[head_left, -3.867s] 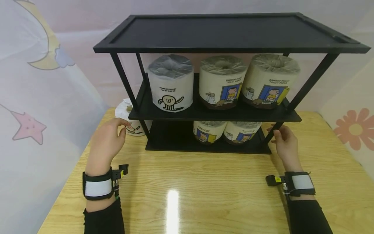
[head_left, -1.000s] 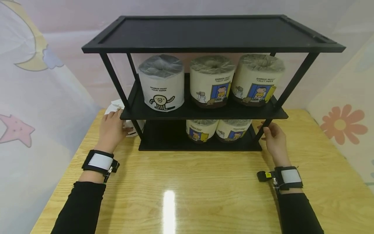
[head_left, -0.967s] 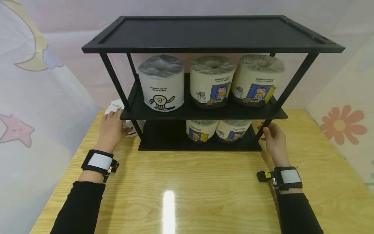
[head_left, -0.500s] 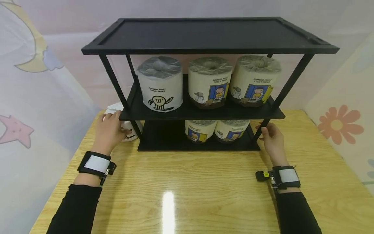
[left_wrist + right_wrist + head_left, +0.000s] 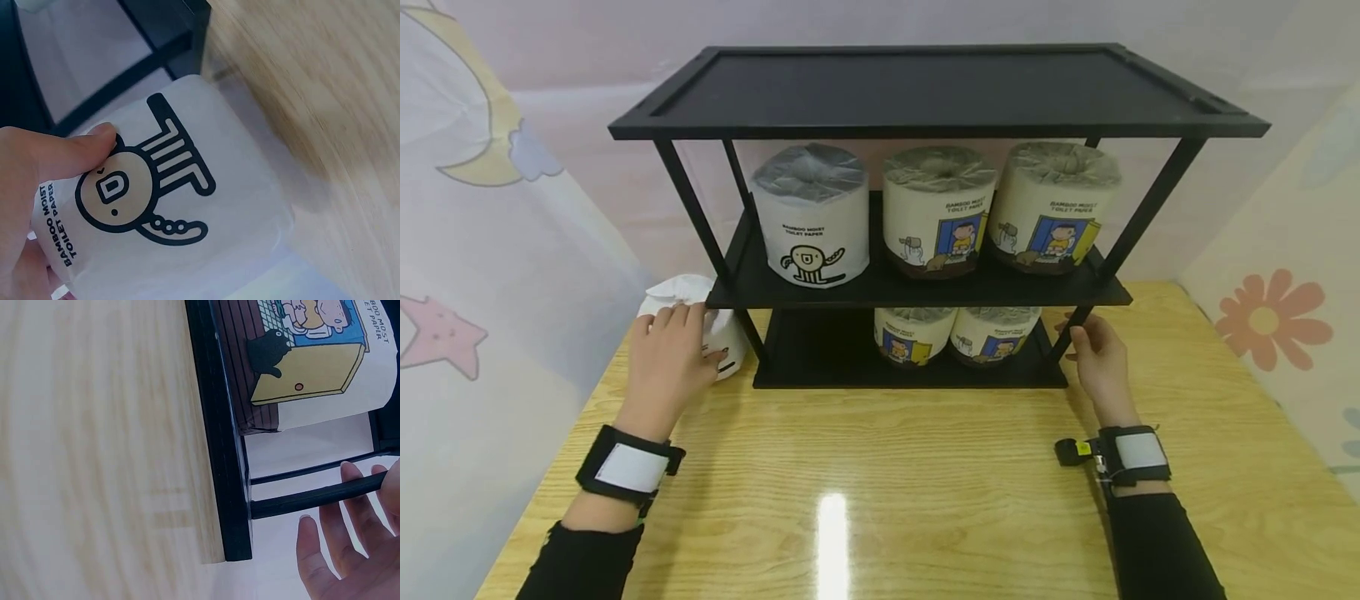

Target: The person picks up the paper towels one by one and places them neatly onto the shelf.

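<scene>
My left hand (image 5: 666,362) grips a white wrapped toilet paper roll (image 5: 679,289) standing left of the black shelf rack. In the left wrist view the thumb presses the printed side of that toilet roll (image 5: 206,244), and the other fingers are mostly hidden behind it. At the rack's other end, my right hand (image 5: 1099,362) holds the lower front post (image 5: 1070,333). The right wrist view shows its fingers (image 5: 340,534) behind the slim black post (image 5: 294,501) and the thumb in front. The black rack (image 5: 917,293) stands on the wooden table.
Three toilet rolls stand on the middle shelf: a white one (image 5: 811,221) at left and two cream ones. Two more cream rolls (image 5: 917,333) sit on the bottom shelf, toward the right. A patterned cloth (image 5: 572,250) hangs behind the wooden table (image 5: 925,483).
My left hand reached the loose roll, took hold of it, and has drawn it leftward and toward me. The right hand stays at the rack's post. The head view has shifted slightly.
</scene>
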A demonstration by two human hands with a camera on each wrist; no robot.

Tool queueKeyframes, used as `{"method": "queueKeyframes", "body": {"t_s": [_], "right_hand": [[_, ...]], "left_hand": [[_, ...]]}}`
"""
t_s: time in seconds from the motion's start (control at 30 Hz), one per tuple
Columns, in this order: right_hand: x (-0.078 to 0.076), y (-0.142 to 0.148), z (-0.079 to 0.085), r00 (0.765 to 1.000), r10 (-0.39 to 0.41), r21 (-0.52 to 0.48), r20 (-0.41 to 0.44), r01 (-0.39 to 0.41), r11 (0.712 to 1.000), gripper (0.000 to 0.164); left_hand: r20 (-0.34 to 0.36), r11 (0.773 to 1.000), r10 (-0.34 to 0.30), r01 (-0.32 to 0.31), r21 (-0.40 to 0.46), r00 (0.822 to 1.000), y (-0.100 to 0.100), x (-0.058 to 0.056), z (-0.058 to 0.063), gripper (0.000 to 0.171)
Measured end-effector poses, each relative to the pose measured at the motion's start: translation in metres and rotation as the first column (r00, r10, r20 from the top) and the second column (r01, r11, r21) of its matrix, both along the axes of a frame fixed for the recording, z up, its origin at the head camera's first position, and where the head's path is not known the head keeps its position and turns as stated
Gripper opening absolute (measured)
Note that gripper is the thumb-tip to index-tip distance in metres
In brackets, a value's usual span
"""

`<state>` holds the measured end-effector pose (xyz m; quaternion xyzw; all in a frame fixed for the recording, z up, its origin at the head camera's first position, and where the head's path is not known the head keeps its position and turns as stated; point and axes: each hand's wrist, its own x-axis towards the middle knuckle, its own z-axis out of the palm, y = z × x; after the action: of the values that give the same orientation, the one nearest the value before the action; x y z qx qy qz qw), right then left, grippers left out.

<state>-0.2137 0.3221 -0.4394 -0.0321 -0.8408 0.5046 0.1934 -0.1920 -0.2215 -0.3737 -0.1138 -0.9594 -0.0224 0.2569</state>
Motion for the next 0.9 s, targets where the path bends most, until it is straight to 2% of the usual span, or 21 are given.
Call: {"method": "queueKeyframes", "body": {"t_s": [0.13, 0.43, 0.7, 0.9], "right_hand": [[0.0, 0.0, -0.001, 1.0, -0.012, -0.005, 0.014, 0.012, 1.0, 0.036], [-0.002, 0.001, -0.005, 1.0, -0.014, -0.003, 0.027, 0.014, 1.0, 0.034], [-0.002, 0.001, -0.004, 1.0, -0.021, -0.012, -0.003, 0.021, 1.0, 0.034], [-0.003, 0.001, -0.002, 1.0, -0.02, 0.016, 0.005, 0.02, 1.0, 0.035]], "left_hand": [[-0.049, 0.999, -0.034, 0.035, 0.018, 0.998, 0.005, 0.012, -0.001, 0.058], [0.019, 0.998, -0.026, 0.025, 0.06, 0.999, 0.009, 0.038, 0.001, 0.06], [-0.066, 0.997, -0.064, 0.067, 0.048, 0.996, 0.012, 0.058, 0.001, 0.062], [-0.131, 0.994, -0.11, 0.112, 0.008, 0.985, 0.018, 0.068, -0.003, 0.064]]}}
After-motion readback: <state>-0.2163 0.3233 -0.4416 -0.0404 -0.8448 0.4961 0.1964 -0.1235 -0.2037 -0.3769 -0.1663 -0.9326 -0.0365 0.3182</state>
